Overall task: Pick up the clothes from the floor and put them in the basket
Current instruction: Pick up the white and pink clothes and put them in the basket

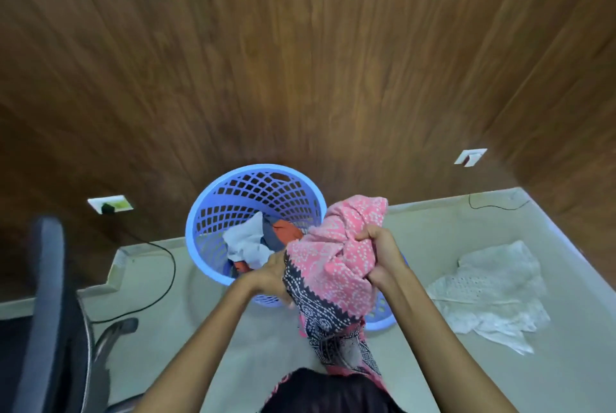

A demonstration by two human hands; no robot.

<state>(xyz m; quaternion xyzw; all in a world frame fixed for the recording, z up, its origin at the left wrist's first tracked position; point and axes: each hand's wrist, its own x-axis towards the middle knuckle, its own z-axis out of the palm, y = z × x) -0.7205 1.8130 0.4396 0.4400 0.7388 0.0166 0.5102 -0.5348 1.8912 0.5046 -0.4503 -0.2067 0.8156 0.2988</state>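
overhead, both hands' fingers clamped on pink cloth (333,266), left hand (271,274), right hand (380,254), long axis hanging downward beside basket (213,199)

A dark brown wood-panelled wall (300,62) fills the far side and turns a corner at right. Two white wall sockets (110,204) (470,157) sit low on it. The pale grey smooth floor (200,329) spreads near. A black office chair (50,296) stands at left, a black cable (166,266) trailing beside it.
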